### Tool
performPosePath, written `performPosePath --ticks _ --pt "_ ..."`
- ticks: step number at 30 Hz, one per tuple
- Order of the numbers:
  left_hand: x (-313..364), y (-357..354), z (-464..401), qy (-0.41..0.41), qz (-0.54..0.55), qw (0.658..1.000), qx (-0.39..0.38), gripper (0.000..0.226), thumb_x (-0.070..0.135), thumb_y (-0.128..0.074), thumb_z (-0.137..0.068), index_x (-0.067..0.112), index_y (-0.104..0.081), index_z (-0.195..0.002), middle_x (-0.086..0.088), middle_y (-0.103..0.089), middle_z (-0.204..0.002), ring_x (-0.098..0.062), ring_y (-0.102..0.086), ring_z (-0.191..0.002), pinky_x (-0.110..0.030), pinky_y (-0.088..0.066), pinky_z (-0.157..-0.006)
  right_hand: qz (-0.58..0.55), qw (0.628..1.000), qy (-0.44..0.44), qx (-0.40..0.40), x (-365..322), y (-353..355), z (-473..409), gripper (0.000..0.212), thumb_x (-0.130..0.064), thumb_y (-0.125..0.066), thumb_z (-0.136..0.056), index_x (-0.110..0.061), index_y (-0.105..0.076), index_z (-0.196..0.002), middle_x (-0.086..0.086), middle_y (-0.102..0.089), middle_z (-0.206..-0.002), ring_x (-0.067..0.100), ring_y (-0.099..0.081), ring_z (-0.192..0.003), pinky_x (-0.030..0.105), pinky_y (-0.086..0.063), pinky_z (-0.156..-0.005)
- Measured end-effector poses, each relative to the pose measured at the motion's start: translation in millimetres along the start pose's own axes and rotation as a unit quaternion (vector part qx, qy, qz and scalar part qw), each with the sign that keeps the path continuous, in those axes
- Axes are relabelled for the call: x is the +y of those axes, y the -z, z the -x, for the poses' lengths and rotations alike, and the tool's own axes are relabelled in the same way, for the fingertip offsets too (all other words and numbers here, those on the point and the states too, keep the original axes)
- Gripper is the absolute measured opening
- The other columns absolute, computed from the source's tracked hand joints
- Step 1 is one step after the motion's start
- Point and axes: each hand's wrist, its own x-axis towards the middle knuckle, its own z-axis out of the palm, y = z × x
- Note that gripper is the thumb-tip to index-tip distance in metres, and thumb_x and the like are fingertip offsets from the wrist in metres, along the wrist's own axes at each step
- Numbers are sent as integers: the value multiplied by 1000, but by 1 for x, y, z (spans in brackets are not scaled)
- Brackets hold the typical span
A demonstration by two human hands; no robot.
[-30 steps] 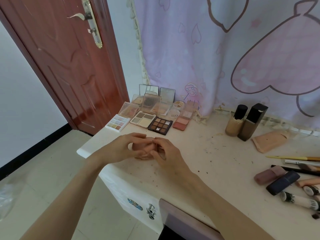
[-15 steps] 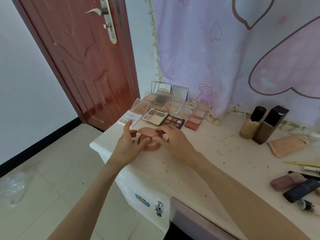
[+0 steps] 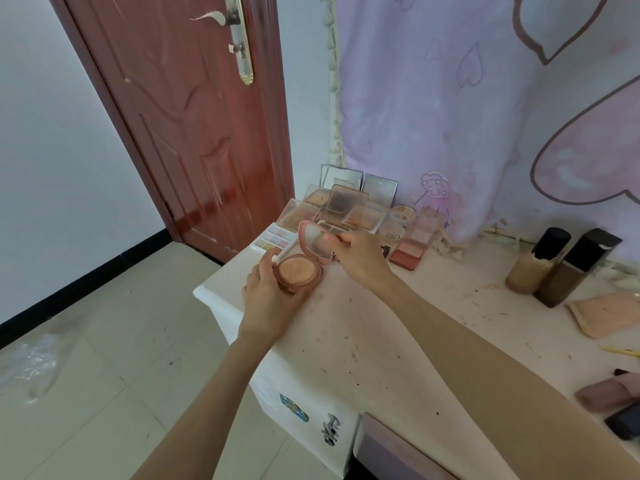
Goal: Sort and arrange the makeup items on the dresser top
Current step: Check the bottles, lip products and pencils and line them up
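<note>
Your compact (image 3: 299,271), shut 1 s ago, now gapes: left hand (image 3: 270,299) grips its base, right hand (image 3: 360,258) pinches the lid, palettes (image 3: 346,209) crowding behind.

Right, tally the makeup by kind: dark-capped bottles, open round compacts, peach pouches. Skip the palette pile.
Dark-capped bottles: 2
Round compact, open, left hand gripping its base, right hand holding its lid: 1
Peach pouch: 1
Total: 4

The round pink compact (image 3: 299,271), shut a second ago, now stands open near the palettes (image 3: 346,209), left hand (image 3: 273,299) cradling its base, right hand (image 3: 360,258) holding the lid up.
</note>
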Motion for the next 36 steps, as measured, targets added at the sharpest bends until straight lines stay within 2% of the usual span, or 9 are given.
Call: performPosePath --ticks 3,6,10,19,23,27,29,33,36 --pt "-3 1 -7 3 20 1000 20 92 51 -75 -66 17 -30 -138 -7 -45 -121 -26 -47 -113 -44 -38 -100 -18 1000 -10 -3 -4 -3 -11 24 -22 -52 -94 -13 -68 -78 -4 -54 -63 9 -46 -63 24 -33 -64" --pt "-6 -3 -10 -10 -5 999 43 87 52 -73 -68 16 -33 -136 -7 -49 -121 -25 -48 -113 -39 -36 -98 -54 998 -16 17 -4 -6 -18 25 -15 -54 -92 -5 -66 -111 5 -67 -95 12 -56 -83 30 -48 -80" --pt "-8 -11 -11 -12 -57 996 68 84 60 -66 -70 16 -35 -134 -2 -52 -124 -23 -45 -115 -38 -31 -98 -75 996 -37 28 1 -7 -23 23 -14 -53 -92 -6 -65 -110 8 -68 -104 20 -60 -82 23 -46 -72" --pt "-12 -12 -7 -18 -113 991 72 79 57 -63 -75 13 -36 -135 -4 -49 -129 -24 -42 -121 -36 -29 -99 -108 991 -66 47 4 -10 -23 19 -10 -55 -89 -6 -64 -105 6 -65 -98 26 -65 -92 45 -52 -88" --pt "-12 -10 -6 -23 -121 991 56 80 52 -67 -73 13 -37 -135 -5 -49 -129 -25 -41 -121 -37 -29 -99 -109 992 -53 42 3 -3 -9 18 -12 -54 -90 -11 -62 -105 2 -63 -100 21 -63 -95 42 -52 -89" --pt "-11 -5 1 -41 -125 991 29 79 48 -70 -74 13 -37 -136 -7 -43 -135 -27 -35 -125 -38 -28 -101 -35 999 -23 30 6 17 20 26 -17 -53 -92 -11 -60 -116 0 -63 -104 12 -58 -95 24 -44 -90" --pt "-6 -4 8 -50 -119 992 15 77 44 -68 -77 15 -34 -139 -7 -36 -140 -26 -28 -130 -40 -25 -104 8 1000 -2 14 11 29 38 29 -20 -54 -93 -12 -57 -120 2 -63 -104 15 -59 -100 27 -44 -92" --pt "18 -12 31 -175 -112 978 -1 61 32 -64 -84 12 -39 -136 -10 -38 -141 -29 -31 -130 -46 -30 -102 135 990 29 -28 28 60 83 43 -30 -48 -95 -20 -42 -137 2 -49 -136 20 -48 -122 31 -37 -102" --pt "47 -31 51 -276 -122 951 -62 51 33 -51 -90 13 -41 -136 -11 -39 -143 -31 -32 -133 -46 -29 -105 189 981 24 -26 40 86 120 47 -33 -45 -97 -23 -35 -142 -3 -40 -145 17 -39 -129 25 -29 -103"
